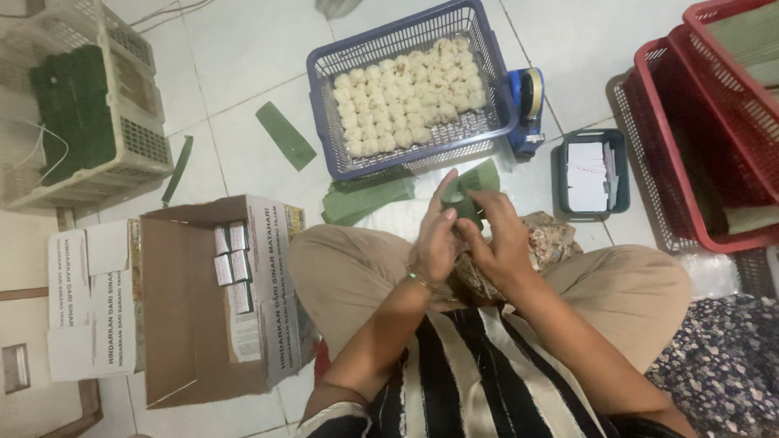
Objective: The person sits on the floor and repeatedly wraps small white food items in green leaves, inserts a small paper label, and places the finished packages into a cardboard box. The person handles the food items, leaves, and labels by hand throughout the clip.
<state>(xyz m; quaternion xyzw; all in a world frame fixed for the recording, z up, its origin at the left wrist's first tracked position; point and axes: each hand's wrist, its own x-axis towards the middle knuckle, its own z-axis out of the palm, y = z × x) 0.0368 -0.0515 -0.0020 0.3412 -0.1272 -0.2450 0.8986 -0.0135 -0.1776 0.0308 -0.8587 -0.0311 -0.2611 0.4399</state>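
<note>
I sit cross-legged on a tiled floor. My left hand (436,235) and my right hand (497,235) meet in front of my knees, both closed around a folded green leaf piece (466,199). A strip of the leaf sticks out past my fingers toward the blue basket (487,49). That basket holds several rows of small white rice balls (410,91). A pile of green leaf strips (369,200) lies on the floor just beyond my left hand.
A cardboard box (195,324) with small packets stands at my left. A white basket (134,122) holds green wrapped pieces. Red crates (690,105), a tape dispenser (527,101), a small dark tray (592,170) of paper slips and a loose leaf strip (284,134) surround me.
</note>
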